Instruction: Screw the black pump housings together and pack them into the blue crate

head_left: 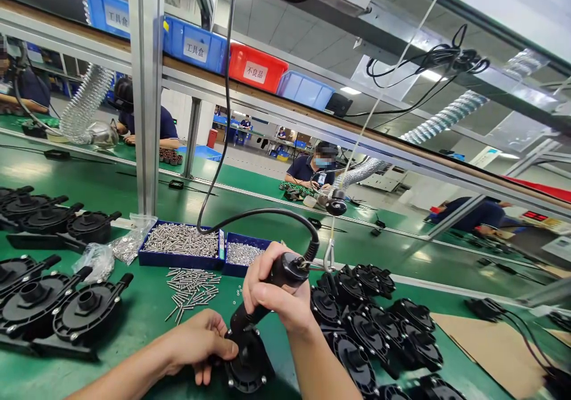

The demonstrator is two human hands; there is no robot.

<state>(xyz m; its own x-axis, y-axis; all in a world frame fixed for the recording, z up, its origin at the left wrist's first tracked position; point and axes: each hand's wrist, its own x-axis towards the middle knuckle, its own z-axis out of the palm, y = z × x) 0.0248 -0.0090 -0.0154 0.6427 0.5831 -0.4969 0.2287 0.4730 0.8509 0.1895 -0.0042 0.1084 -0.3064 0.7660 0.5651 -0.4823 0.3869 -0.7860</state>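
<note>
Left hand [198,339] touches black housing [248,364] — right hand [283,296] holds driver [288,271] above.

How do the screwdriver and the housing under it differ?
The screwdriver is long and slim; the housing is broad and roundish. The screwdriver slants in the right hand; the housing sits low, left hand at its edge. The screwdriver trails a cable; the housing has silver screws around its rim. Both are black.

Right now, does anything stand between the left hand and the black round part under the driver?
Nothing visible does: the left hand touches the black round part at its edge, beside the driver held in the right hand.
</note>
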